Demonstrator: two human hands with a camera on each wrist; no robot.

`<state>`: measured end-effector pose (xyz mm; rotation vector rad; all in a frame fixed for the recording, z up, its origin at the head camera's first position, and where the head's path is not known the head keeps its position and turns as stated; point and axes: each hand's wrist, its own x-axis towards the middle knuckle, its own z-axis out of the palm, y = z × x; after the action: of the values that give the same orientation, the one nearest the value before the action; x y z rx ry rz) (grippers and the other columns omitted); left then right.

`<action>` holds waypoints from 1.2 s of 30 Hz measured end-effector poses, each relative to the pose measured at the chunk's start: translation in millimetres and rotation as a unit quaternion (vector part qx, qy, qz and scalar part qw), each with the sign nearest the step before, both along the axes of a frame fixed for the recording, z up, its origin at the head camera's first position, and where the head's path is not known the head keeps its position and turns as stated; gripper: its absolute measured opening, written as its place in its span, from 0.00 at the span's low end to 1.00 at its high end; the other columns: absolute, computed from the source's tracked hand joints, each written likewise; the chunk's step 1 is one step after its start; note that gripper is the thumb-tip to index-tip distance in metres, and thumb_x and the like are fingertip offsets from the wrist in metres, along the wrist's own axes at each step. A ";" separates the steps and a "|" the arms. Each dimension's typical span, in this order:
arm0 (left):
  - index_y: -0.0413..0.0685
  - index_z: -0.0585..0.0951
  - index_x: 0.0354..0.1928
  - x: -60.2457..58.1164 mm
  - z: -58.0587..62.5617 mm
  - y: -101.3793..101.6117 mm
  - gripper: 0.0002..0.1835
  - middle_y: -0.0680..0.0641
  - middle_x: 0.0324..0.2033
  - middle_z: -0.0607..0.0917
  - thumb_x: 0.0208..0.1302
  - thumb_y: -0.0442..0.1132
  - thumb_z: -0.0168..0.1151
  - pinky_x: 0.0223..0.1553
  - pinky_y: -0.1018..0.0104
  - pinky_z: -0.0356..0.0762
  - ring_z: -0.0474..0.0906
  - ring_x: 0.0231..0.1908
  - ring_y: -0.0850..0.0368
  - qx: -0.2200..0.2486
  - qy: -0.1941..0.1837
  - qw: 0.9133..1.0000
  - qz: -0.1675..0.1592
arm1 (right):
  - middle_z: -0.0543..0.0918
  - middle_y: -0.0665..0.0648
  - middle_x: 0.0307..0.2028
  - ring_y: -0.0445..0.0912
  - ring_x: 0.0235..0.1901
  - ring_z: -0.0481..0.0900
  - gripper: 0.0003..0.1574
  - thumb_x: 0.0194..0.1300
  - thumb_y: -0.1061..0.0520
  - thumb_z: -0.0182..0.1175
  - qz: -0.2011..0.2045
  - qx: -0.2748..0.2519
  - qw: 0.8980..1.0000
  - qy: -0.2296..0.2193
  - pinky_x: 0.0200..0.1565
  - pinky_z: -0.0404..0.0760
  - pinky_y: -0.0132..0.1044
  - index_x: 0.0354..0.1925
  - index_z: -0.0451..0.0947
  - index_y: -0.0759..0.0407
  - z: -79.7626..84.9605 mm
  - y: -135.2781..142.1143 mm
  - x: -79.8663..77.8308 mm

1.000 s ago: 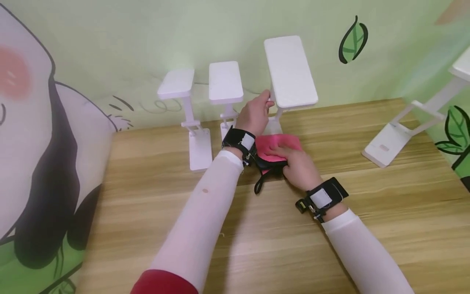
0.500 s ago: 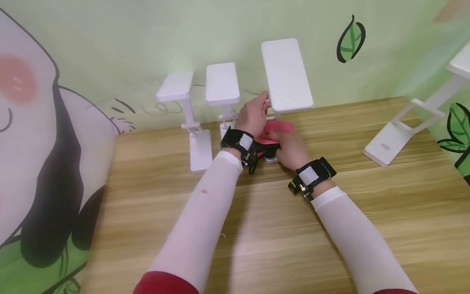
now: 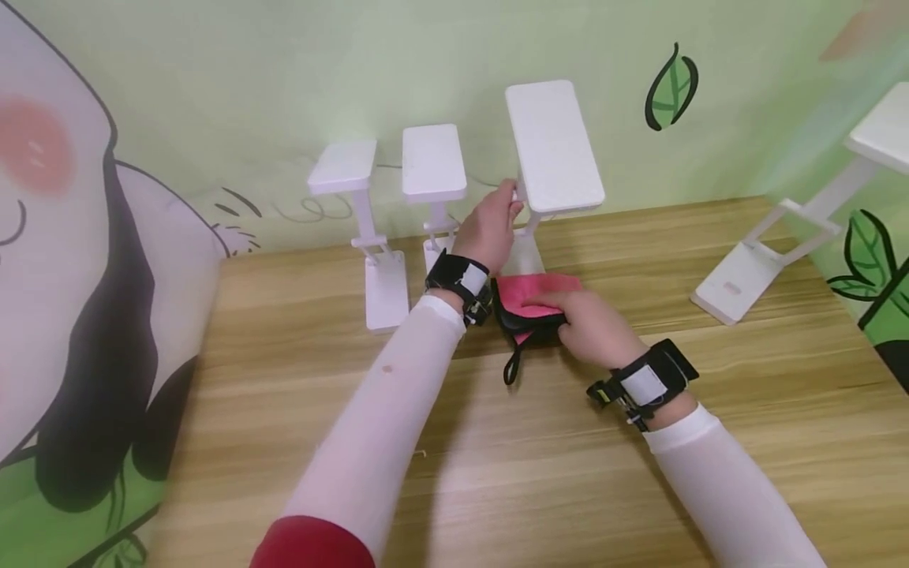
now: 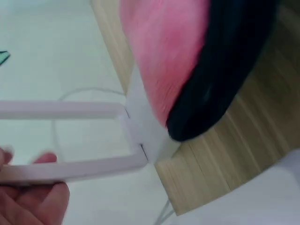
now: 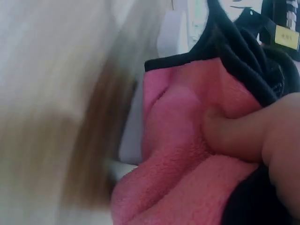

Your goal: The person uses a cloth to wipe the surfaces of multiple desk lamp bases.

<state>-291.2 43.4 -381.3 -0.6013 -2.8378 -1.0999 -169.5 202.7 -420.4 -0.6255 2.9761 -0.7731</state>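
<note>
A large white folding desk lamp stands near the wall, its flat head raised. My left hand holds its stem just under the head; in the left wrist view the fingers curl round one of two thin parallel bars. A pink plush cloth with black edging and a hanging loop lies over the front of the lamp's base. My right hand grips this cloth, and in the right wrist view the thumb presses into its bunched pink side. The front of the base is hidden under the cloth.
Two smaller white lamps, one at the far left and one in the middle, stand beside the large one. Another white lamp is at the right. Behind the wooden table rises a painted green wall.
My right hand pushed the cloth along the base toward the wall, then drew it back toward me. My left hand stays on the lamp's stem.
</note>
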 end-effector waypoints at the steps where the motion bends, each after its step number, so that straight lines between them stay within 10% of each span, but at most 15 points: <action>1: 0.58 0.56 0.68 3.5 0.6 0.3 0.26 0.45 0.53 0.77 0.71 0.52 0.39 0.43 0.62 0.78 0.77 0.46 0.56 0.010 -0.009 1.000 -0.002 | 0.79 0.56 0.55 0.53 0.54 0.75 0.43 0.47 0.78 0.48 -0.002 -0.006 1.000 0.006 0.54 0.75 0.53 0.58 0.74 0.48 2.6 0.8 0.0; 5: 0.60 0.29 0.71 30.6 3.1 -6.6 0.40 0.45 0.72 0.52 0.70 0.55 0.40 0.60 0.59 0.71 0.66 0.62 0.54 0.043 -0.009 0.999 -0.010 | 0.81 0.58 0.53 0.52 0.48 0.79 0.42 0.50 0.75 0.49 -0.028 0.001 0.999 0.026 0.48 0.78 0.52 0.60 0.72 0.47 15.8 0.5 0.0; 11: 0.54 0.38 0.73 87.5 3.0 -20.4 0.46 0.49 0.74 0.45 0.62 0.56 0.51 0.72 0.56 0.50 0.36 0.73 0.57 0.025 0.113 0.992 -0.045 | 0.85 0.60 0.44 0.55 0.37 0.82 0.32 0.52 0.71 0.52 -0.081 0.038 0.993 0.071 0.36 0.80 0.52 0.55 0.76 0.52 41.0 -2.6 7.8; 16: 0.47 0.43 0.73 115.4 0.0 -25.4 0.50 0.46 0.71 0.55 0.55 0.55 0.56 0.72 0.54 0.48 0.39 0.73 0.50 -0.109 0.199 0.971 -0.075 | 0.86 0.62 0.41 0.56 0.36 0.84 0.30 0.51 0.69 0.56 -0.081 0.051 0.990 0.105 0.35 0.80 0.53 0.54 0.77 0.55 57.7 -19.6 13.6; 23: 0.52 0.41 0.73 128.0 -8.0 -27.1 0.56 0.48 0.65 0.69 0.47 0.60 0.58 0.69 0.49 0.54 0.54 0.70 0.49 -0.171 0.190 0.966 -0.046 | 0.86 0.58 0.26 0.52 0.24 0.80 0.18 0.48 0.67 0.58 -0.084 0.066 0.986 0.128 0.23 0.75 0.47 0.40 0.82 0.58 62.3 -42.1 15.6; 36: 0.50 0.61 0.69 125.4 -12.3 -34.1 0.37 0.50 0.42 0.84 0.56 0.36 0.60 0.46 0.58 0.80 0.80 0.43 0.56 -0.165 0.214 0.962 -0.042 | 0.83 0.54 0.22 0.47 0.23 0.79 0.04 0.51 0.60 0.68 -0.071 0.042 0.989 0.125 0.27 0.78 0.44 0.30 0.83 0.56 54.7 -48.2 16.0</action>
<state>-165.8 9.2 -393.6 -0.8635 -2.6341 -0.4242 -153.5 154.5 -365.6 -0.5500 3.2917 -0.6127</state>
